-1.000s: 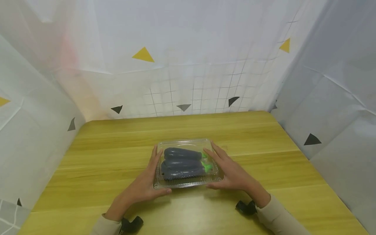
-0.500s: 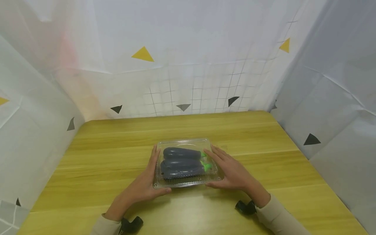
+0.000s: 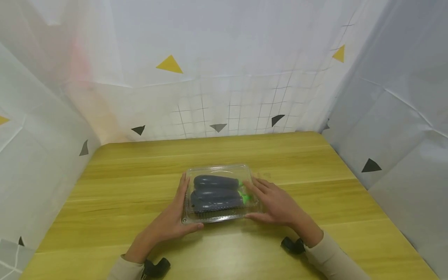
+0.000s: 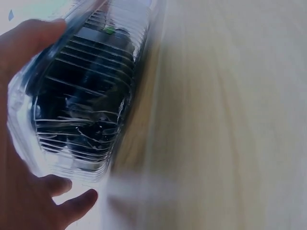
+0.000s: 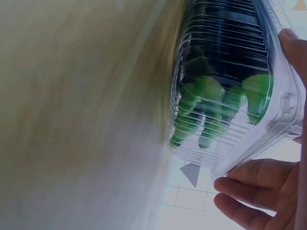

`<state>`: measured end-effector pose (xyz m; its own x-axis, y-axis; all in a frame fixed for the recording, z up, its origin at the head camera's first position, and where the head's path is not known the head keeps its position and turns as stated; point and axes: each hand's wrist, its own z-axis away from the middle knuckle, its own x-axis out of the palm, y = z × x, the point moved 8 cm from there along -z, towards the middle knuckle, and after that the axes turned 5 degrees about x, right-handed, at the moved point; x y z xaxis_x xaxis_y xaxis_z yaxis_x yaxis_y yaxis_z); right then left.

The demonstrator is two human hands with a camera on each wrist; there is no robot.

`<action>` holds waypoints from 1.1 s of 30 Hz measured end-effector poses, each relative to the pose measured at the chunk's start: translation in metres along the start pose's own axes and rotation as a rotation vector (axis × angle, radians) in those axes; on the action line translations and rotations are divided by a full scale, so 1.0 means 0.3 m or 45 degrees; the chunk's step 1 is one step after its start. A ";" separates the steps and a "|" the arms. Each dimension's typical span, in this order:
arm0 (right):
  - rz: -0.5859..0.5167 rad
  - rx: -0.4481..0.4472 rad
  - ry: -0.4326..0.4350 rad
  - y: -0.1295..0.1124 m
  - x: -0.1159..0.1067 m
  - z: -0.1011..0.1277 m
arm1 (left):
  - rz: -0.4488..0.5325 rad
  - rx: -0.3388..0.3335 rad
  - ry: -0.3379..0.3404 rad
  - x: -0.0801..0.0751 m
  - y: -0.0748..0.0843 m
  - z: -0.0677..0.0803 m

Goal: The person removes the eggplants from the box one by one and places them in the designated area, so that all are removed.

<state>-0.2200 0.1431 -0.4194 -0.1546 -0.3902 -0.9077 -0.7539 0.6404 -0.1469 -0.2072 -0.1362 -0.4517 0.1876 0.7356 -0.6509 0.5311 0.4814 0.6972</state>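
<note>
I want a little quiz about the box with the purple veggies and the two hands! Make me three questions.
1. True or false: the clear plastic box has its lid shut over the eggplants.
2. Which hand lies at the end of the box where the green stems point: A the left hand, B the right hand?
3. Fill in: the box rests on the ______ wooden table.

Key
1. True
2. B
3. Yellow
</note>
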 end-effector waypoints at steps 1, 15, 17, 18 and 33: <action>0.017 -0.013 0.002 -0.004 -0.002 0.000 | -0.003 0.000 -0.001 0.000 0.000 0.000; 0.107 -0.104 -0.006 -0.020 -0.005 -0.002 | 0.022 -0.006 -0.008 0.002 -0.006 -0.001; 0.095 -0.103 -0.003 -0.019 -0.005 -0.003 | 0.021 -0.003 -0.010 0.002 -0.004 -0.001; 0.093 -0.103 -0.001 -0.019 -0.005 -0.003 | 0.022 -0.002 -0.011 0.002 -0.003 -0.001; 0.062 -0.177 0.067 -0.042 -0.037 -0.007 | 0.018 0.035 -0.009 -0.001 -0.001 0.002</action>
<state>-0.2100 0.1381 -0.4065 -0.2239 -0.3974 -0.8899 -0.8250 0.5634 -0.0440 -0.2068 -0.1368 -0.4518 0.2013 0.7386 -0.6434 0.5511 0.4575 0.6978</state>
